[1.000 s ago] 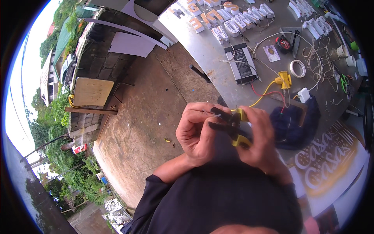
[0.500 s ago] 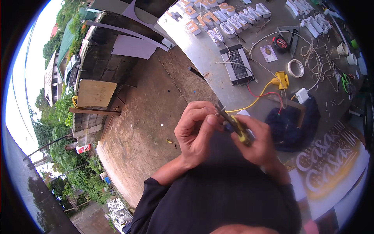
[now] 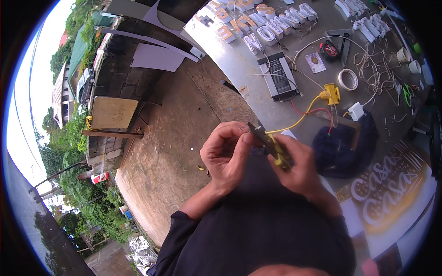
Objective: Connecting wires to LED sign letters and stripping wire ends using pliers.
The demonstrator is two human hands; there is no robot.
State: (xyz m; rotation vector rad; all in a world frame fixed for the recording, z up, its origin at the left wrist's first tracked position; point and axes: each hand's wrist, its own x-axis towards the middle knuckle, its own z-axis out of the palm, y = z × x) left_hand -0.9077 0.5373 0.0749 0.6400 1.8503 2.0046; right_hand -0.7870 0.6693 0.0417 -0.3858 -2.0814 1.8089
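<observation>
My right hand [image 3: 299, 168] is wrapped round a pair of pliers [image 3: 275, 149] with yellow-and-dark handles. Their dark jaws point up and left, toward my other hand. Thumb and fingers of my left hand [image 3: 225, 158] are pinched together right beside the jaws. Whatever sits in that pinch is too small and hidden to name. Both hands are held up in front of my dark shirt, at the near left edge of the metal table [image 3: 248, 69].
On the table are a grey power supply box [image 3: 278, 76], a yellow socket [image 3: 330, 94], a tape measure [image 3: 329, 49], a roll of tape [image 3: 347, 80], tangled white cable [image 3: 375, 76], green-handled scissors [image 3: 408, 95], dark blue cloth [image 3: 338, 149] and several white channel letters [image 3: 271, 32]. A printed sign [image 3: 391, 188] lies at right.
Both hands have shifted slightly left, and the pliers have turned a little. The left fingers stay pinched by the jaws.
</observation>
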